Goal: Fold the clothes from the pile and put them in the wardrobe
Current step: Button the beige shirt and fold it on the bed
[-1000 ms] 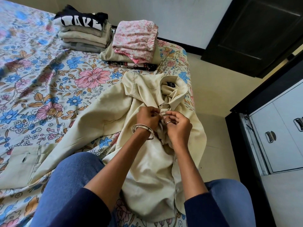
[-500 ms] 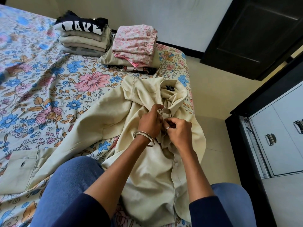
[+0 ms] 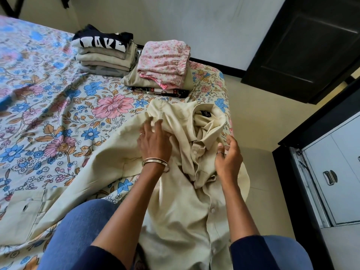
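Cream shirt [image 3: 181, 207]: thin, limp, light, prob. slides on bed [image 3: 58, 117]. Take at shoulder seams. Left hand [image 3: 153, 141] flat on fabric, right hand [image 3: 228, 158] loose, empty.

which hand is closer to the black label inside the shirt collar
Right. The right hand hovers just below and right of the black label; the left hand rests on the shirt farther to its left.

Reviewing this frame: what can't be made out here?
- Head view: cream shirt hem is cut off by the bottom edge.
- Collar label text is too small.
- Left hand fingertips are motion-blurred.
- Right hand: contact with the shirt is unclear.
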`<move>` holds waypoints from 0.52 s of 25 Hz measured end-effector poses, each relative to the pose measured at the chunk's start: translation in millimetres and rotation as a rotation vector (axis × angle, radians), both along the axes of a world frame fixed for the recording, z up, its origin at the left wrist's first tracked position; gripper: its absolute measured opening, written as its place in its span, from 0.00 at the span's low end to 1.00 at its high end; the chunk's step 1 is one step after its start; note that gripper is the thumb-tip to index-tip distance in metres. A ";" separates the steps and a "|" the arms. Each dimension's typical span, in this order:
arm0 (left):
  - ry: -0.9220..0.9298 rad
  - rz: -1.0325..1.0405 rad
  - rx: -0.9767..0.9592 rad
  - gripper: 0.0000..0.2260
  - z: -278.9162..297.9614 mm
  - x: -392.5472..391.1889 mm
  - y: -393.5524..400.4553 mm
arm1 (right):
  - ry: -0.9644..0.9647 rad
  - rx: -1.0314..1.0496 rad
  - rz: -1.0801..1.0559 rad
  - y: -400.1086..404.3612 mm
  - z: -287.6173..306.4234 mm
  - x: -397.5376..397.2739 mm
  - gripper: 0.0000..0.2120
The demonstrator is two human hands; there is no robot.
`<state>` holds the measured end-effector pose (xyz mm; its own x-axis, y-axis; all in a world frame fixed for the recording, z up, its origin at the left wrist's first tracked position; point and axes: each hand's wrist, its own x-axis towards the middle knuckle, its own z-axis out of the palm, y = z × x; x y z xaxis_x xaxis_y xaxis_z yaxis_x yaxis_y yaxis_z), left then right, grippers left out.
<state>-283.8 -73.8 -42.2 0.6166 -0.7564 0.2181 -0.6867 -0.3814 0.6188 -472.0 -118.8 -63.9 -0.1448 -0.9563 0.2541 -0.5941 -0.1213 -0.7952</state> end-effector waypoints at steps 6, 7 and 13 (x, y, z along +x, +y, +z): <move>0.020 0.220 0.372 0.23 -28.2 43.0 3.2 | 0.233 0.118 0.132 -19.7 -35.4 -0.9 0.24; 0.075 0.244 0.314 0.18 -30.0 48.6 3.3 | 0.168 0.134 0.104 -19.8 -33.2 -2.1 0.20; 0.406 0.702 -0.361 0.12 21.3 79.0 39.1 | -0.150 -0.172 -0.220 25.2 -12.5 -34.2 0.13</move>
<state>-204.8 -34.7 -20.9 0.9942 -0.1022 0.0340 -0.0694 -0.3669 0.9277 -506.2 -93.6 -76.4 -0.3919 -0.8425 0.3697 -0.4987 -0.1431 -0.8549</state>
